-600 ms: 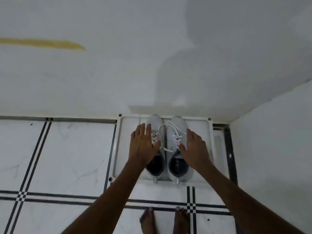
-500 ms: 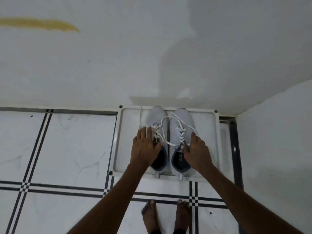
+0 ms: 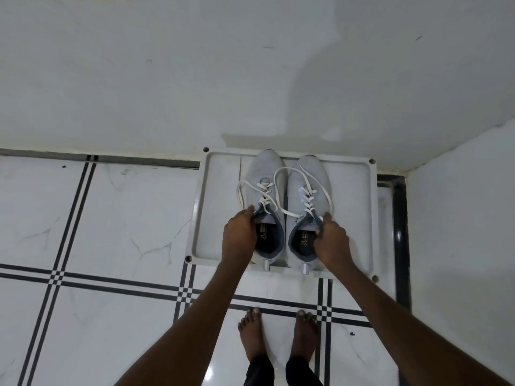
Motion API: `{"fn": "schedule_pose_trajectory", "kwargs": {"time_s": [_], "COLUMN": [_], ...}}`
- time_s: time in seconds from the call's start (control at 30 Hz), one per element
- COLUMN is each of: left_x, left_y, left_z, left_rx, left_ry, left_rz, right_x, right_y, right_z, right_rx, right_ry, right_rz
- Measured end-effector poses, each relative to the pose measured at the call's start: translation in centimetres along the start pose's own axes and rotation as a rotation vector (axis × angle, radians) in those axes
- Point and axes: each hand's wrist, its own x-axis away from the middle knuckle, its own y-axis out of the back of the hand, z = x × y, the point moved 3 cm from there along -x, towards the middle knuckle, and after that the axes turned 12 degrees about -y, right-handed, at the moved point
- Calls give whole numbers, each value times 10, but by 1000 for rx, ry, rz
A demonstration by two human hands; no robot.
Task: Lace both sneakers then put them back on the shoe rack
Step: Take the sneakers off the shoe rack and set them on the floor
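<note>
1. Sneakers: left sneaker [image 3: 267, 207] and right sneaker [image 3: 308, 210] sit side by side on the shoe rack [image 3: 217, 201], by the wall.
2. Left hand [image 3: 240, 232] and right hand [image 3: 331, 242]: each grip pinched on a collar.
3. Probably light, soft mesh; collar holds best. Loose laces [image 3: 281, 174] could snag.

**A home's tiled corner**

You are standing barefoot [image 3: 252, 332] in what looks like a house: glossy white floor tiles [image 3: 111, 224] with black striped borders, plain painted walls [image 3: 195, 79] meeting in a corner beyond your fingertips, and a low white shoe rack [image 3: 217, 207] tray under your fingers [image 3: 248, 213], pushed against the wall.
</note>
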Motion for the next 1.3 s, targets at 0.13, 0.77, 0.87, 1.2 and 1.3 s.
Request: {"fn": "schedule_pose_trajectory", "kwargs": {"time_s": [0.13, 0.77, 0.87, 1.2, 1.3], "left_x": [22, 255, 288, 322, 313], "left_y": [14, 33, 3, -163, -218], "left_z": [-6, 37, 66, 177, 210], "left_rx": [35, 95, 90, 73, 66], "left_ry": [37, -93, -69, 32, 47], "left_rz": [-95, -202, -195, -105, -90], "right_x": [25, 233, 251, 201, 163], "right_y": [11, -59, -102, -276, -330], "right_z": [-4, -97, -119, -203, -226], "right_rx": [-22, -117, -112, -113, -138], "right_ry": [34, 69, 51, -20, -51], "right_rz": [-9, -70, -63, -15, -36]}}
